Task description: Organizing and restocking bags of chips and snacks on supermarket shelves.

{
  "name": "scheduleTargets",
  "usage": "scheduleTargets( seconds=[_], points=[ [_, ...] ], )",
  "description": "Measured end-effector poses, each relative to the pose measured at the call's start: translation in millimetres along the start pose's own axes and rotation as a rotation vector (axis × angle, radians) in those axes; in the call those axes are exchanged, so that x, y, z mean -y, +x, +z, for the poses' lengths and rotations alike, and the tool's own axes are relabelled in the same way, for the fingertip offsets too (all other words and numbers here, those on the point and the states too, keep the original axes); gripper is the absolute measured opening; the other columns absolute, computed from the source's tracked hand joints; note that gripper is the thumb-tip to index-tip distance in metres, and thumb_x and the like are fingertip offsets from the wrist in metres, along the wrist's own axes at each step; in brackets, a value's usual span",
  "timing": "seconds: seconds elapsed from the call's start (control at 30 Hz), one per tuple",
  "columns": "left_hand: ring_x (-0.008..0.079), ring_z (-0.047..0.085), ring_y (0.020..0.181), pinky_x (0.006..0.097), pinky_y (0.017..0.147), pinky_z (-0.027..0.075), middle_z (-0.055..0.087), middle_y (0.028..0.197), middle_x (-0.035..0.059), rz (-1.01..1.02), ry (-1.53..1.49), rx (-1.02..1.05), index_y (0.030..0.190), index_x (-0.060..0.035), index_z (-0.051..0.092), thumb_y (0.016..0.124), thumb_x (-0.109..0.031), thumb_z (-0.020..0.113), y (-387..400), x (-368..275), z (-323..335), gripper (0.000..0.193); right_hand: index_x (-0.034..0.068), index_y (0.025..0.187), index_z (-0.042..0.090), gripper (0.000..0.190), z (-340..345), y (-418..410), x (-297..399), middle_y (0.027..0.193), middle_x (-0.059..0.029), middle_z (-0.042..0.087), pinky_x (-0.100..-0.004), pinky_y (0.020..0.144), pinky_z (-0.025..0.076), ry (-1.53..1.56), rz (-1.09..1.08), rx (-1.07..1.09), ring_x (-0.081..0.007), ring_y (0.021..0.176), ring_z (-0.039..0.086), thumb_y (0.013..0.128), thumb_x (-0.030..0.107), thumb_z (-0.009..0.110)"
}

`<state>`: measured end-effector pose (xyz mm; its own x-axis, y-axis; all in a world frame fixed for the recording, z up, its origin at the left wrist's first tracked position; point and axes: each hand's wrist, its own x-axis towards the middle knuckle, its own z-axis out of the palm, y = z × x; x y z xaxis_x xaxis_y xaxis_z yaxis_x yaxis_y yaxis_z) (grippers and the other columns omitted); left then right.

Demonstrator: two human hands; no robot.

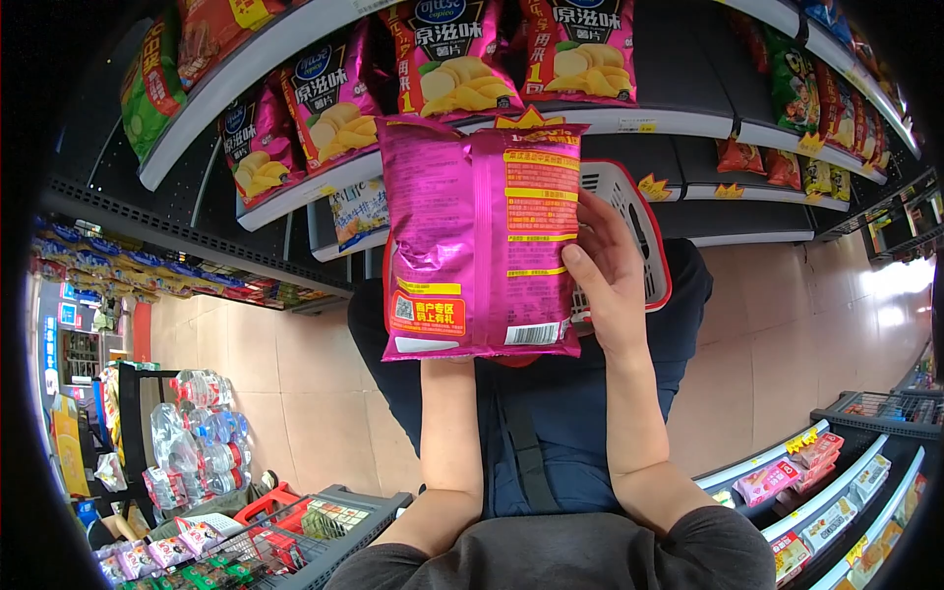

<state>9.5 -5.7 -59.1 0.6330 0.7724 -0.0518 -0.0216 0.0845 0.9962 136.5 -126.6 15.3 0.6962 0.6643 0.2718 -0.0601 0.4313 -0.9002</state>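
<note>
A purple-pink potato chip bag [483, 243] is held upright in front of me, its printed back with seam and barcode facing the camera. My right hand [608, 276] grips the bag's right edge, thumb on the near face and fingers behind. The left forearm runs up beneath the bag, and nearly all of my left hand is hidden behind it. Behind the bag, a white plastic shopping basket [653, 243] with a red rim rests at my lap. Similar pink chip bags [461, 66] stand on the shelf just beyond.
Curved-looking shelf edges [686, 125] cross the view ahead. A lower shelf edge [748, 192] carries yellow starburst tags. Bundled water bottles [206, 442] stand at left, near a wire rack [332, 516]. Another shelf with pink packages [767, 479] is at lower right. Tiled floor [317, 398] shows on both sides.
</note>
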Motion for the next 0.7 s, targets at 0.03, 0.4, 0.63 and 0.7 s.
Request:
scheduleTargets(
  seconds=[0.03,0.4,0.63,0.7],
  points=[
    [0.0247,0.04,0.117,0.0377,0.096,0.036,0.036,0.13,0.0099,-0.004,0.007,-0.003,0.131,-0.0125,0.023,0.082,-0.049,0.046,0,1,1,0.066,0.0,0.123,0.037,0.054,-1,0,0,0.115,-0.0138,0.048,-0.0324,0.091,0.035,-0.001,-0.002,-0.003,-0.0191,0.102,0.05,0.078,0.016,0.062],
    [0.0249,0.039,0.117,0.037,0.097,0.035,0.035,0.131,0.0098,-0.033,0.092,-0.04,0.132,-0.0123,0.022,0.081,-0.049,0.049,1,5,9,0.068,0.0,0.121,0.039,0.049,-1,0,1,0.111,-0.0137,0.052,-0.0324,0.092,0.035,0.008,0.008,-0.023,-0.0199,0.103,0.051,0.079,0.014,0.06],
    [0.0251,0.039,0.117,0.0366,0.097,0.035,0.034,0.131,0.0097,-0.038,0.14,-0.072,0.132,-0.0123,0.021,0.08,-0.049,0.05,-10,5,-9,0.07,0.001,0.123,0.038,0.048,-7,2,-3,0.109,-0.0145,0.055,-0.0317,0.091,0.036,0.001,0.048,-0.005,-0.02,0.102,0.052,0.081,0.013,0.058],
    [0.0251,0.039,0.117,0.0364,0.097,0.035,0.034,0.131,0.0097,-0.038,0.154,-0.084,0.132,-0.0122,0.021,0.08,-0.049,0.05,-9,6,-8,0.07,0.001,0.123,0.037,0.048,-7,2,-3,0.108,-0.0146,0.055,-0.0316,0.091,0.036,-0.011,0.058,0.001,-0.0202,0.102,0.052,0.081,0.013,0.058]
  ],
)
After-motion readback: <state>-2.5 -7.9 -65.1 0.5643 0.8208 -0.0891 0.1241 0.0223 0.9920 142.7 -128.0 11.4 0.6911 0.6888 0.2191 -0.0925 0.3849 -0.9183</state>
